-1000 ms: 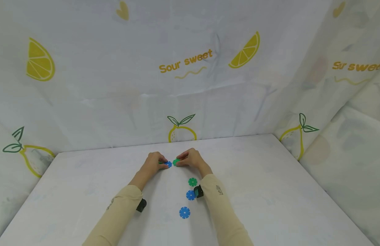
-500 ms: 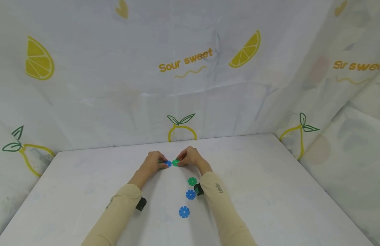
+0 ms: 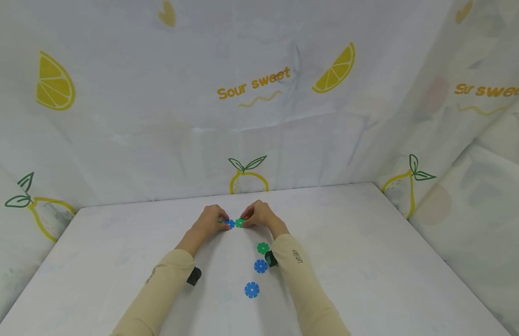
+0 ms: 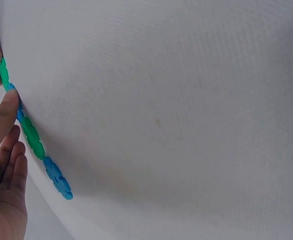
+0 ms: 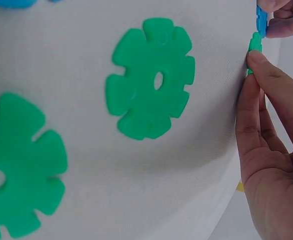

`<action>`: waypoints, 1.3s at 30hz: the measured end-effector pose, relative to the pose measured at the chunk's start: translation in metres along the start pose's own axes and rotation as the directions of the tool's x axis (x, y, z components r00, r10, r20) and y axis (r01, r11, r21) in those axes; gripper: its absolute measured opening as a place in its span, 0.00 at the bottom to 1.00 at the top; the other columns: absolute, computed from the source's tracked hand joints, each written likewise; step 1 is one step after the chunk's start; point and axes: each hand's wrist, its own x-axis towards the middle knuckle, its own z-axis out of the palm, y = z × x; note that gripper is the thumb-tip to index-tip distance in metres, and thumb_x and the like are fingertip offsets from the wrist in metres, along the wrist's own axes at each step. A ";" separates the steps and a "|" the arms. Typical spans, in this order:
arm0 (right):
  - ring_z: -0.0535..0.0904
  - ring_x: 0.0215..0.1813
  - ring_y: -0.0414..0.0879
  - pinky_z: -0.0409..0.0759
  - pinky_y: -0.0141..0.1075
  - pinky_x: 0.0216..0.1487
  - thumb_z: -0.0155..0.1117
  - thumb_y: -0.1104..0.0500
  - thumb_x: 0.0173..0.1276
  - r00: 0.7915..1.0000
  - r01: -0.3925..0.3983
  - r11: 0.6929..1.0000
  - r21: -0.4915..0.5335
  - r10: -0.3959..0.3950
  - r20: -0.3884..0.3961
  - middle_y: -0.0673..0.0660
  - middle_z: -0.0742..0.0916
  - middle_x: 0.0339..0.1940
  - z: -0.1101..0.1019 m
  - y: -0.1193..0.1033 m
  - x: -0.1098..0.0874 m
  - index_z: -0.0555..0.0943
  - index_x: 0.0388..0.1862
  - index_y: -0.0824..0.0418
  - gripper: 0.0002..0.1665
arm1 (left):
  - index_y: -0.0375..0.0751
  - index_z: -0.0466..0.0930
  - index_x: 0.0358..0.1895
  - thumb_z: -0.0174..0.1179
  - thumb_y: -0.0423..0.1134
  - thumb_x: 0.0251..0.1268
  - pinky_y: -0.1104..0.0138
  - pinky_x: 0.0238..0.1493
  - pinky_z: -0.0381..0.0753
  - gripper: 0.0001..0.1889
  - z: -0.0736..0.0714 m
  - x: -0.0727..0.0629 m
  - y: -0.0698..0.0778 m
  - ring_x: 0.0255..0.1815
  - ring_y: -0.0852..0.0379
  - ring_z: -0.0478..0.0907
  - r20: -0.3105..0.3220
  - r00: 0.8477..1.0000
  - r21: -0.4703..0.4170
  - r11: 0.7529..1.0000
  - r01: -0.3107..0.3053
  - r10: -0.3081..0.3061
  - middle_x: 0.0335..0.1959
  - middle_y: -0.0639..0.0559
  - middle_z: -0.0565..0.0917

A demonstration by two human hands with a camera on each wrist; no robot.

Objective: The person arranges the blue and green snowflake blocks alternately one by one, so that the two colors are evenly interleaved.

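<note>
A: What does each hand hold?

B: The left hand [image 3: 210, 220] pinches a notched blue disc [image 3: 231, 224] between thumb and fingers. The right hand [image 3: 262, 216] likewise pinches a notched green disc [image 3: 240, 223]. Both grips lie above the far part of the table, close together but apart.

A: How do these two pieces stand to one another?

B: They meet edge to edge between the hands; whether their notches interlock cannot be told.

A: Does the row extend further?

B: Yes. In the left wrist view, a middle green disc [image 4: 32, 137] follows the pinched blue piece, and an end blue disc [image 4: 57, 177] follows that, all in one line beside the left palm.

A: What lies nearer the wearer?

B: Flat on the white table [image 3: 347, 242] are a loose green disc [image 3: 263, 248], then an upper blue disc [image 3: 261, 266], then a lower blue disc [image 3: 252, 290]. A further green disc [image 5: 21, 165], cut by the frame edge, shows in the right wrist view.

A: And the surroundings?

B: Beige sleeves [image 3: 158, 289] cover both forearms, with a small black device [image 3: 194, 276] at each wrist. Behind the table hangs a pale cloth [image 3: 158, 158] printed with lemons and the orange words "Sour sweet" [image 3: 254, 84].
</note>
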 end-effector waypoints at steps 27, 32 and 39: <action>0.80 0.37 0.41 0.80 0.33 0.45 0.71 0.66 0.58 0.999 0.010 0.980 0.196 -0.018 0.042 0.57 0.86 0.40 -0.019 0.017 -0.013 0.82 0.47 0.68 0.17 | 0.36 0.87 0.40 0.73 0.36 0.49 0.56 0.51 0.77 0.14 0.018 0.008 0.008 0.46 0.48 0.79 -0.066 0.993 -0.037 0.994 -0.103 0.100 0.40 0.45 0.84; 0.82 0.43 0.46 0.81 0.36 0.49 0.66 0.68 0.63 0.988 0.088 0.941 0.328 -0.125 0.095 0.68 0.81 0.50 -0.035 0.013 -0.022 0.77 0.54 0.74 0.21 | 0.36 0.88 0.38 0.73 0.35 0.49 0.56 0.51 0.77 0.12 0.020 0.012 0.013 0.46 0.48 0.79 -0.082 0.994 -0.033 0.996 -0.077 0.074 0.38 0.45 0.84; 0.80 0.49 0.47 0.79 0.36 0.52 0.65 0.64 0.65 0.951 0.183 0.936 0.300 -0.246 0.188 0.69 0.80 0.54 -0.042 0.005 -0.049 0.76 0.56 0.71 0.22 | 0.37 0.88 0.34 0.73 0.35 0.49 0.57 0.51 0.76 0.09 0.021 0.014 0.015 0.44 0.50 0.77 -0.058 0.998 -0.025 0.999 -0.040 0.039 0.37 0.47 0.83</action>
